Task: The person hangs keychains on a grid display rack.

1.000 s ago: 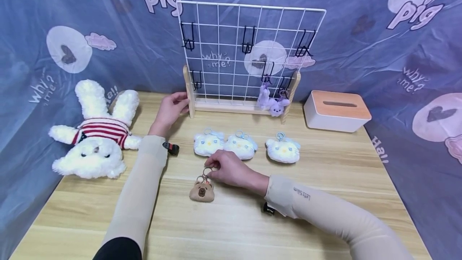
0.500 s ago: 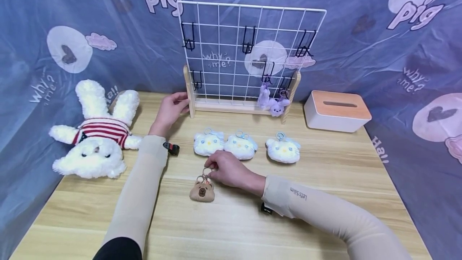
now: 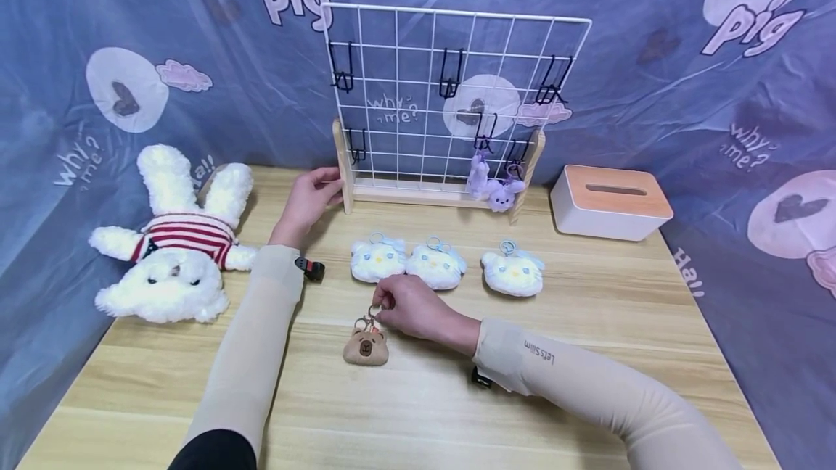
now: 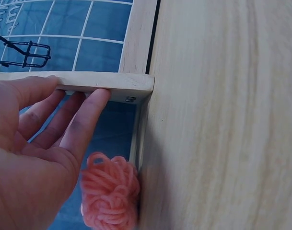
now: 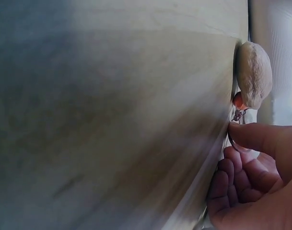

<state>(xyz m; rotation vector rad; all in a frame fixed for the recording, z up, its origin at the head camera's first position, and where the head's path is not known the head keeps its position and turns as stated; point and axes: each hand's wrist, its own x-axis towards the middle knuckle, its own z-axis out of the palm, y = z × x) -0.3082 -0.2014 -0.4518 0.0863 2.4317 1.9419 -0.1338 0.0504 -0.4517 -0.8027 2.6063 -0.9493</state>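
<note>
My left hand (image 3: 310, 198) pinches the left wooden post (image 4: 136, 82) of a white wire grid rack, thumb on one face and fingertips on the other in the left wrist view. Down on the table, my right hand (image 3: 416, 308) pinches the metal ring of a brown capybara-head plush keychain (image 3: 366, 348). Its face points up toward the head camera. Just beyond that hand lie white plush cat-head keychains (image 3: 377, 260) with blue rings, two side by side and one (image 3: 512, 272) farther right. Two purple plush keychains (image 3: 501, 196) hang from black hooks at the rack's lower right.
Other black hooks (image 3: 448, 84) on the grid hold nothing. A white plush bear (image 3: 171, 285) in a striped sweater lies at the left. A tissue box (image 3: 604, 222) with a wooden lid stands back right. Coral yarn (image 4: 110, 194) sits by the rack's post.
My right forearm has shifted slightly left. The right hand stays at the capybara keychain's ring, and the left hand keeps its place on the post.
</note>
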